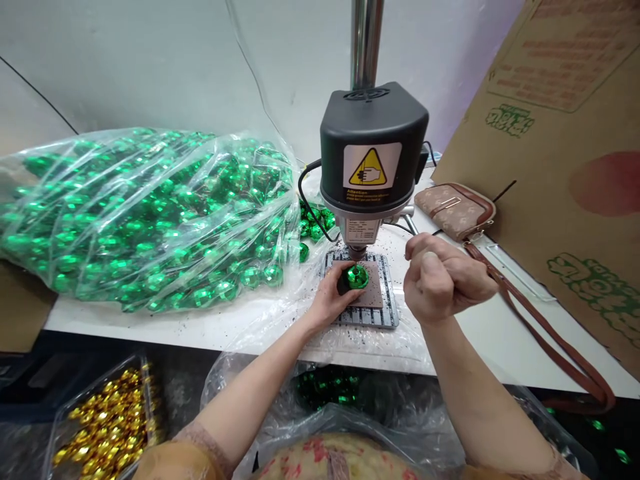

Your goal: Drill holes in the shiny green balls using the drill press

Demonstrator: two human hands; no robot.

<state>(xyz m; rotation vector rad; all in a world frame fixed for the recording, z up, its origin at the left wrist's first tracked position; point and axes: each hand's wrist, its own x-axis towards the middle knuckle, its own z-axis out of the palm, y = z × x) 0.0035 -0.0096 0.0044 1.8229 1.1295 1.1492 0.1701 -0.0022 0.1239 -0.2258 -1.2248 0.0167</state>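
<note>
A small bench drill press (373, 153) with a black head stands on the white table (500, 333). Under its spindle a shiny green faceted ball (358, 276) sits on a brown pad on the ribbed base plate (387, 313). My left hand (333, 297) is closed around that ball from the left, holding it on the pad. My right hand (443, 280) is a fist wrapped round the press's feed lever (411, 223), whose thin metal rod runs back to the machine.
A big clear bag of green balls (145, 213) fills the table's left. A brown patterned purse (456, 209) with a long strap lies right of the press, a cardboard sheet (565, 167) behind it. Below the table: a tray of gold balls (107, 420) and a plastic bag (325, 393).
</note>
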